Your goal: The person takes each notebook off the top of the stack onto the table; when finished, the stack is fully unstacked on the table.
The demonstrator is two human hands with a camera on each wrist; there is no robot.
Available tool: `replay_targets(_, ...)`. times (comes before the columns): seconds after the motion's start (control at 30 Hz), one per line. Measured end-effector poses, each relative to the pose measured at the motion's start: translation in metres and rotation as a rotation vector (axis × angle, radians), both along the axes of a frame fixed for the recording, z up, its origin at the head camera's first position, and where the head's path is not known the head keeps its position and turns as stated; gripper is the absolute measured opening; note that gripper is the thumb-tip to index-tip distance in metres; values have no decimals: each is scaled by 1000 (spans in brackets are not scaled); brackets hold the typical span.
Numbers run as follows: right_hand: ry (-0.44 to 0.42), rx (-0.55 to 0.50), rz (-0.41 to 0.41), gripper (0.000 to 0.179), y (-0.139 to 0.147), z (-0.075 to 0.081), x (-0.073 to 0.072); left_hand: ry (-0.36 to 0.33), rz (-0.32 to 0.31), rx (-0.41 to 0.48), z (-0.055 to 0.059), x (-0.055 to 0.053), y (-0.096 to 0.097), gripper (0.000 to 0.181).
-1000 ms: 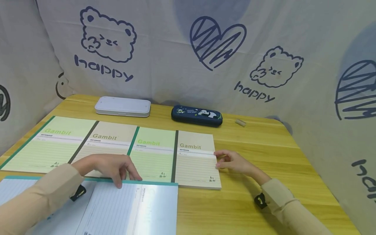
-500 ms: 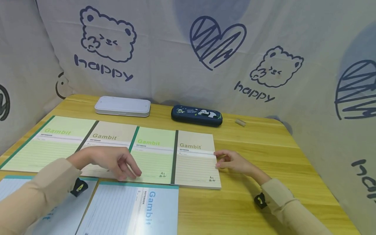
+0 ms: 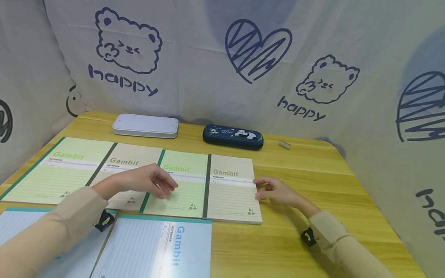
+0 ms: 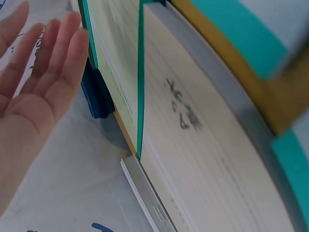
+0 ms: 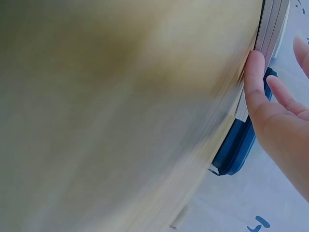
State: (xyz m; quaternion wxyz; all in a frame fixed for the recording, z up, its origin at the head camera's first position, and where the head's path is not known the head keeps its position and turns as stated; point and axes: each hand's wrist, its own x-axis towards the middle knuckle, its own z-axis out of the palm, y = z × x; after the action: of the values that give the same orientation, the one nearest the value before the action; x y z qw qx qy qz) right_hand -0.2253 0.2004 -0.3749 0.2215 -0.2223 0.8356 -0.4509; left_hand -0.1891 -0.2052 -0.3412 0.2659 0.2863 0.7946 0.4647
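Note:
My left hand [image 3: 147, 180] hovers over the right-hand green notebook [image 3: 182, 197], fingers loosely bent with nothing in them. In the left wrist view its palm and fingers [image 4: 70, 53] show spread beside the notebooks. At the right edge of the right-hand beige notebook [image 3: 233, 197], the fingertips of my right hand [image 3: 279, 193] rest. The right wrist view shows a finger [image 5: 254, 72] laid against the side of the pages. Another green notebook [image 3: 69, 166] and beige notebook [image 3: 130, 156] complete this back row, side by side. Two blue notebooks [image 3: 156, 247] [image 3: 71, 247] lie turned sideways in front.
A white pencil box [image 3: 145, 125] and a dark blue panda pencil case [image 3: 233, 137] stand at the back of the wooden table [image 3: 313, 170]. A small tan block [image 3: 284, 145] lies right of them. A printed white curtain [image 3: 194, 58] hangs behind and at both sides.
My left hand has left the top edge of the right blue notebook and moved up over the green one. That blue notebook now lies flat, a gap showing beside it. My right hand stays put.

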Motion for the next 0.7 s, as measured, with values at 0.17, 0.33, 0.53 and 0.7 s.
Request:
replay_targets(0.17, 20, 3, 3, 50, 0, -1, -1, 54, 110, -24, -1, -4, 12, 34)
replay_targets(0.33, 38, 24, -9, 52, -1, 0, -1, 78, 182, -45, -2, -7, 27, 35)
replay_targets(0.53, 33, 23, -24, 52, -4, 1, -2, 51, 225, -4, -4, -11, 46, 37)
replay_targets(0.7, 46, 52, -51, 55, -9, 2, -1, 66, 258, -29, -9, -17, 63, 42)
